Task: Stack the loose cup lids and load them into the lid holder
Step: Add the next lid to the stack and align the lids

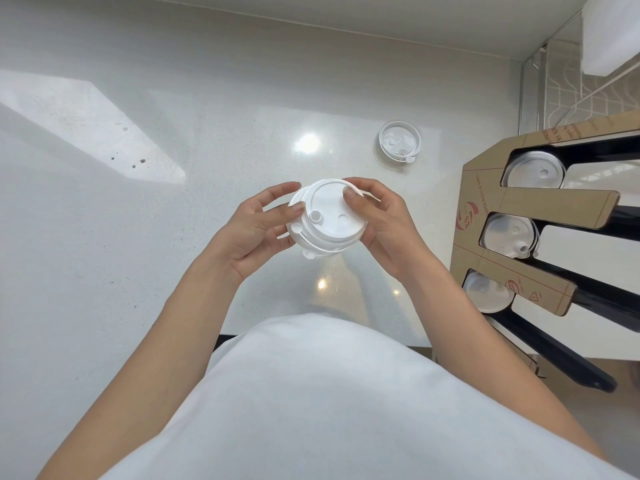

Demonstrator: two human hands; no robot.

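Head view, I see both hands, left hand (256, 225) and right hand (382, 223), fingers pinching lid stack (327, 216), loose lid (400, 140) at one o'clock, lid holder (485, 199) at three o'clock, countertop (138, 237) open toward nine.

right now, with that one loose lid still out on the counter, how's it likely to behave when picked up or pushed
The loose lid looks like thin moulded plastic, so probably light and a little flexible under a pinch. It lies flat on the glossy counter, so a push would likely make it slide rather than tip or roll. Its small tab at the rim could snag when nested into the stack.

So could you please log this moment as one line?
left hand+right hand: holding lid stack | loose lid: on counter
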